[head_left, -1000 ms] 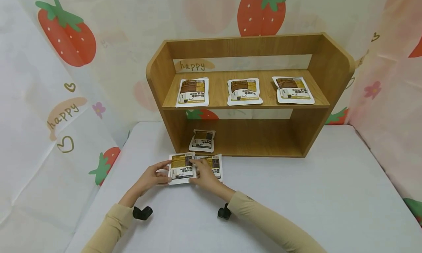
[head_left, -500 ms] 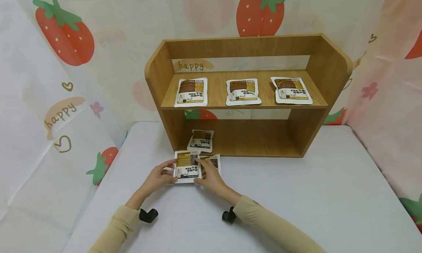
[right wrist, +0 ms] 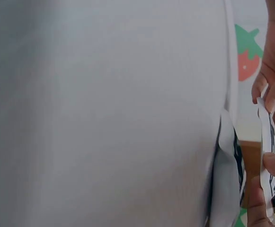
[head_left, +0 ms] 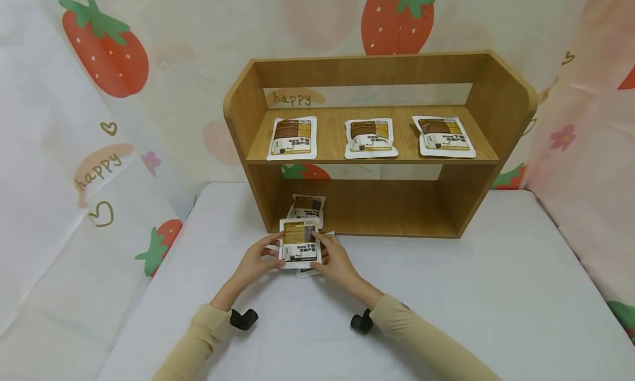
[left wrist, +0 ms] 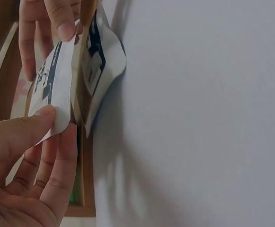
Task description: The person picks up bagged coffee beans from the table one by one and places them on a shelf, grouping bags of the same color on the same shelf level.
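Between my two hands is a flat white food pouch [head_left: 300, 243] with a gold-and-brown label, raised off the table. My left hand [head_left: 258, 259] pinches its left edge, thumb on the front and fingers behind. On the right edge my right hand [head_left: 338, 261] pinches it the same way. A second pouch [left wrist: 102, 66] lies on the table below, mostly covered in the head view. Just behind, another pouch [head_left: 308, 203] lies at the left of the lower shelf, its lower part hidden by the held one.
A two-level wooden shelf [head_left: 377, 199] stands at the back of the white table [head_left: 446, 304]. On its upper board lie a left pouch [head_left: 292, 138], a middle pouch [head_left: 369, 138] and a right pouch [head_left: 444, 137]. A strawberry-print cloth [head_left: 198, 55] hangs behind.
Both hands have carried the held pouch right and toward the shelf. It now covers most of the pouch on the table and overlaps the lower-shelf pouch in the head view.
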The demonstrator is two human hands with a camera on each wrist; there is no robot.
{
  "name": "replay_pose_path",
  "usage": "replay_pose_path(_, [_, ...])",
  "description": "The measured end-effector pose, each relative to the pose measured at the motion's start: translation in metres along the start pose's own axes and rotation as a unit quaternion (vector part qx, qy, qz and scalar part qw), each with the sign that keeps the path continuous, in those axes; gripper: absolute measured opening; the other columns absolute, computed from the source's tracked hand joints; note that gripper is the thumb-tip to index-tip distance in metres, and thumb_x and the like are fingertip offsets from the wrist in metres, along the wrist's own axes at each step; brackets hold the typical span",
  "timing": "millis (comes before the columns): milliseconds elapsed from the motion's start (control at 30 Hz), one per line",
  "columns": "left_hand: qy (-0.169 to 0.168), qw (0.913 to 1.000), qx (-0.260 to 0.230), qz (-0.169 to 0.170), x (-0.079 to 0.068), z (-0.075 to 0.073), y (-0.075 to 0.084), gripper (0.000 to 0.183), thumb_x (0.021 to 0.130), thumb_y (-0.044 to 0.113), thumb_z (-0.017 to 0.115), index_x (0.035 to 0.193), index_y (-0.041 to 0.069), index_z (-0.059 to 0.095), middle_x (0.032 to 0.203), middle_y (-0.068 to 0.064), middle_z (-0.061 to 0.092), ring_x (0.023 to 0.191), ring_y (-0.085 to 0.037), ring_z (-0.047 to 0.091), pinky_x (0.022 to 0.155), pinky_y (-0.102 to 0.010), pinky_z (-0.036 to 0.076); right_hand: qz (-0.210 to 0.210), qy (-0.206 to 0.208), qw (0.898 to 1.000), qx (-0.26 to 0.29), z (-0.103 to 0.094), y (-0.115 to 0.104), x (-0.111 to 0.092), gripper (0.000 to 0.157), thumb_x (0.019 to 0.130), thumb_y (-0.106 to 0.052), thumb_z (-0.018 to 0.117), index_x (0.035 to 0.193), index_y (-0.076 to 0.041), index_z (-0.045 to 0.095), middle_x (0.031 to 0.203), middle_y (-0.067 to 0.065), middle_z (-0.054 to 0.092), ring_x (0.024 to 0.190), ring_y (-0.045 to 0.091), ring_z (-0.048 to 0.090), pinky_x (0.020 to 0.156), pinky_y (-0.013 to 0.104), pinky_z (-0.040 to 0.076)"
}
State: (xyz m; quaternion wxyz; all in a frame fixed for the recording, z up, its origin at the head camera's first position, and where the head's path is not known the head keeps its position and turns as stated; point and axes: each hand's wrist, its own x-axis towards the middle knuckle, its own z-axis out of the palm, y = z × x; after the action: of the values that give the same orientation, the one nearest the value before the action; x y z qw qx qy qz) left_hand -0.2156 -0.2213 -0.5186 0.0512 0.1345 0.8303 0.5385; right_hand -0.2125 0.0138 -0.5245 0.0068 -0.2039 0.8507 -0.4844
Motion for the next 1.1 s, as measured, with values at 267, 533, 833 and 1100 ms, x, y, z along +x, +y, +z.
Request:
replay_pose_path(267, [0.011,0.9996,-0.001,0.026,0.008,0.015,0.010,0.070,0.074,-0.005,0.073,0.137,0.003,0.044,0.115,-0.023,0.052,0.089,-0.030,0.059,0.066,-0.018,0.048,-0.072,0.035,0.997,0.004,-0.020,0.004,-0.008,0.073,0.073,0.002,0.074,0.138,-0.007,0.041,0.123,0.022,0.045,0.078,0.018,0.055,0.065,0.023,0.051])
replay_pose_path(533, [0.019,0.9993,0.018,0.027,0.017,0.032,0.021,0.070,0.074,-0.004,0.073,0.137,0.010,0.045,0.115,-0.016,0.054,0.089,-0.025,0.059,0.067,-0.020,0.050,-0.012,0.038,0.999,0.010,-0.036,0.009,-0.012,0.075,0.074,-0.001,0.075,0.140,-0.011,0.041,0.127,0.017,0.046,0.085,0.022,0.058,0.072,0.029,0.053])
replay_pose_path(833, [0.016,0.9982,0.020,0.055,0.033,0.054,0.033,0.069,0.072,-0.009,0.073,0.135,0.004,0.047,0.112,-0.018,0.053,0.087,-0.029,0.059,0.061,-0.022,0.049,0.005,0.053,0.999,0.001,-0.056,0.021,-0.017,0.075,0.074,-0.003,0.075,0.140,-0.012,0.040,0.125,0.017,0.047,0.086,0.026,0.059,0.076,0.035,0.054])
replay_pose_path(1100, [0.004,0.9981,0.018,0.058,0.038,0.074,0.052,0.069,0.074,-0.009,0.071,0.136,0.007,0.046,0.111,-0.015,0.053,0.085,-0.022,0.059,0.070,-0.025,0.051,0.018,0.062,0.998,-0.010,-0.076,0.032,-0.026,0.075,0.075,-0.003,0.076,0.140,-0.013,0.040,0.124,0.018,0.047,0.089,0.028,0.059,0.078,0.034,0.054])
